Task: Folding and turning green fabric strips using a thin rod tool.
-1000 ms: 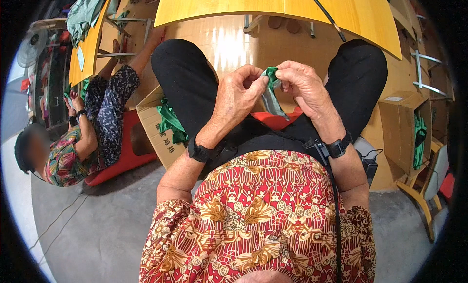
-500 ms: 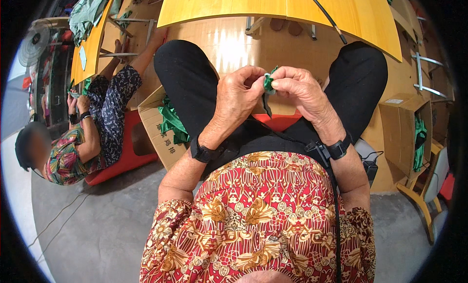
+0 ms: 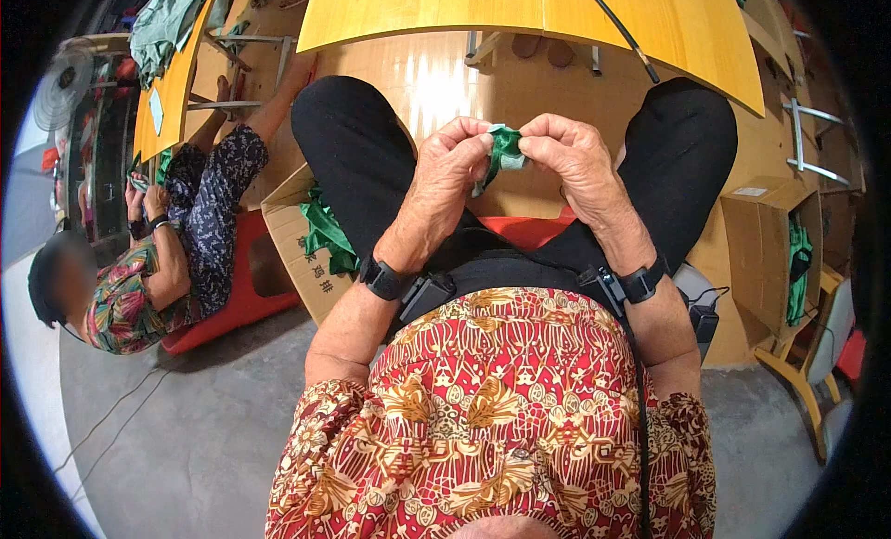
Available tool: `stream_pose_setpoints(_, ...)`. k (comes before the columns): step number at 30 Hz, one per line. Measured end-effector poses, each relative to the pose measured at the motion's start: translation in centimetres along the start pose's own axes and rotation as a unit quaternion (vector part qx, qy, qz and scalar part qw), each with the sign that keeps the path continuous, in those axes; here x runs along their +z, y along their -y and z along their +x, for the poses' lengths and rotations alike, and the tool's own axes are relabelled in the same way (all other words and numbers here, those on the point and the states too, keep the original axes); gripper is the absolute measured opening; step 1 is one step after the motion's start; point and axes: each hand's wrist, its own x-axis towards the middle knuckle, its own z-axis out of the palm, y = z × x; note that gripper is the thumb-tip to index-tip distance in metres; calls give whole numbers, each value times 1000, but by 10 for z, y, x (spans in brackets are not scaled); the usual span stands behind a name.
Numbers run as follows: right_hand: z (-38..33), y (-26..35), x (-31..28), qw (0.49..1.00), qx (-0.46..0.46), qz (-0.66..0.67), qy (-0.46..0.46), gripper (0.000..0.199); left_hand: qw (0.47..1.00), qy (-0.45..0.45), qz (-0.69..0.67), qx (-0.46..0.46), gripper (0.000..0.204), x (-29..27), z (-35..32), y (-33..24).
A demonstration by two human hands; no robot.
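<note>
A small green piece of fabric [image 3: 504,149] is pinched between both my hands, held up above my lap between my knees. My left hand [image 3: 447,172] grips its left side with thumb and fingertips. My right hand [image 3: 574,158] grips its right side, fingers curled over it. Most of the fabric is hidden by my fingers. Each wrist wears a black band. I sit on a red stool [image 3: 529,231] in black trousers and a red patterned top.
A yellow wooden table [image 3: 520,14] curves ahead of my knees. An open cardboard box [image 3: 302,251] with green fabric stands at my left leg, another box [image 3: 775,251] at right. A second person [image 3: 158,251] sits at left by another table. A fan [image 3: 65,89] stands far left.
Both hands have lifted slightly and drawn closer together, and the green fabric is now bunched smaller between the fingertips, with less of it hanging down.
</note>
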Motion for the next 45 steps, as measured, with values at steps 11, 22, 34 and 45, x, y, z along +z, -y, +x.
stream_pose_setpoints(11,-3,3,7,998,5,53,22,8,977,85,-194,-30,22,-3,2,-3)
stream_pose_setpoints(22,-6,11,4,986,55,131,84,9,981,8,195,-18,17,5,-12,-12)
stream_pose_setpoints(34,-8,16,14,961,-145,-232,-50,5,985,70,-136,-76,20,-1,-12,-6)
stream_pose_setpoints(45,-10,16,15,959,-195,-179,-105,8,997,20,-74,-27,11,0,-11,-5)
